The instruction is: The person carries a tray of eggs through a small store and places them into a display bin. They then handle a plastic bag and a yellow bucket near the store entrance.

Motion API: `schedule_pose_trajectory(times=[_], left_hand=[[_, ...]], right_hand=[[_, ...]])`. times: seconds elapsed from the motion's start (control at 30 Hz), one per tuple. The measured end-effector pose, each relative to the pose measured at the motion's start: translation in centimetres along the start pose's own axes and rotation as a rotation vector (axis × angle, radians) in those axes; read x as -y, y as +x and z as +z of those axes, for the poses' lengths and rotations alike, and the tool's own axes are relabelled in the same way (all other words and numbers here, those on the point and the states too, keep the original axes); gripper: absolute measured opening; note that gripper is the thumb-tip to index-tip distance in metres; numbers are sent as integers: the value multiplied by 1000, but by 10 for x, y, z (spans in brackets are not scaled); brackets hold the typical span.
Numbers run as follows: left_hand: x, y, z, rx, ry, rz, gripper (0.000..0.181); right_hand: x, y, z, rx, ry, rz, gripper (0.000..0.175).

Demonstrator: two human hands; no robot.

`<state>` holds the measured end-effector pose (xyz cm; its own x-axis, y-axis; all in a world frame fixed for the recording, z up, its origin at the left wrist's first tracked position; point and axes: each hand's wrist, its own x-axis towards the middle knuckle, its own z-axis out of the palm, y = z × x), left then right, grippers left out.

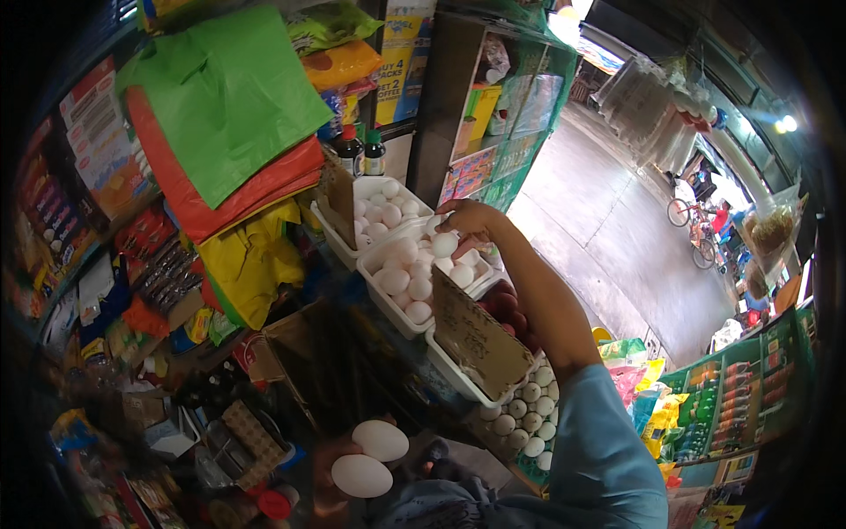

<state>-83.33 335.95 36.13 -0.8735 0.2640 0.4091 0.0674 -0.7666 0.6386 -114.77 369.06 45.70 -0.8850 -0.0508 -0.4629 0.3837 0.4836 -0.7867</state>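
My right hand (472, 221) reaches over the middle white plastic tub (403, 324) of white eggs. Its fingers are around a white egg (443, 244) at the tub's far side. Low in the view, my left hand (334, 466) is in shadow and holds two white eggs (370, 456) side by side. Behind the middle tub stands another white tub (344, 254) of eggs, with a cardboard piece (338, 202) upright in it. A nearer tub (456, 370) holds dark red eggs (503, 304) behind a cardboard sign (479, 327) that bears writing.
Trays of pale eggs (529, 416) lie beside my right arm. Green, red and yellow plastic bags (228, 106) hang at the upper left. Two dark bottles (362, 155) stand behind the tubs. Packed shelves line the left, and a paved street (595, 218) lies beyond the stall.
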Motion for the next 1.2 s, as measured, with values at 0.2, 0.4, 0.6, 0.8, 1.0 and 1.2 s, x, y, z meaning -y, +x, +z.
schedule_pose_trajectory(times=[0.2,0.4,0.6,0.8,1.0,1.2], left_hand=[[1,-18,-15,-140,-103,-3,56],[8,-18,-9,-197,-129,70,67],[18,-21,-22,-183,34,101,66],[29,-16,-10,-350,-105,32,72],[39,-14,-14,-320,-127,86,71],[43,17,-6,-323,-127,77,70]], right_hand=[[9,84,-8,282,-202,253,38],[12,90,0,327,-281,358,41],[58,14,25,124,-257,34,41],[3,27,68,-32,-468,-824,33],[-10,32,92,-40,-613,-1008,29],[-7,8,77,-108,-558,-979,25]])
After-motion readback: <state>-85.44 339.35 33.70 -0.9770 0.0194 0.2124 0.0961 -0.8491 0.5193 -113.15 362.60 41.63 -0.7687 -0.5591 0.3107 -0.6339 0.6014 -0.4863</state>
